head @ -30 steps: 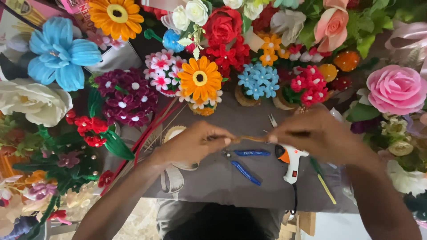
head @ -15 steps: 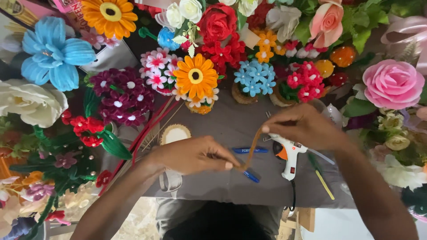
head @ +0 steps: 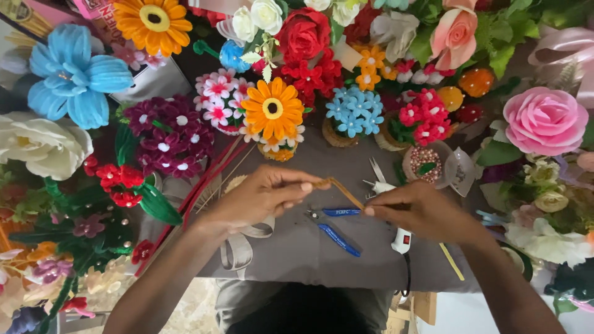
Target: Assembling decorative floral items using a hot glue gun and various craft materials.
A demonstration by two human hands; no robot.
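At the far left, a blue flower (head: 73,73) and a white rose (head: 42,143) are seen at the edge of the grey tabletop (head: 297,253), with an orange daisy (head: 153,21) above them. Just right of these, a cluster of purple flowers (head: 168,137) is set beside a small bunch of red ones (head: 117,181). Red stems (head: 204,185) are laid slantwise on the tabletop below the purple cluster.

The left hand (head: 263,196) is held above the tabletop, its fingers pinched narrowly on the left end of a thin tan stick (head: 343,190). The stick is raised off the tabletop and tilted, lower at its right end. Behind the left hand stands a pot with an orange flower (head: 272,108) ringed by pink-and-white blooms. A red rose (head: 304,34) is seen above it.

Under the stick, blue-handled pliers (head: 339,226) lie on the tabletop. A pot of light blue flowers (head: 354,111) stands behind.

The right hand (head: 421,210) is closed on the right end of the stick, thumb and forefinger pinched. A white glue gun (head: 401,238) is partly covered by this hand. Just behind it, a clear cup of beads (head: 426,162) is seen, and at the far right a pink rose (head: 544,120).
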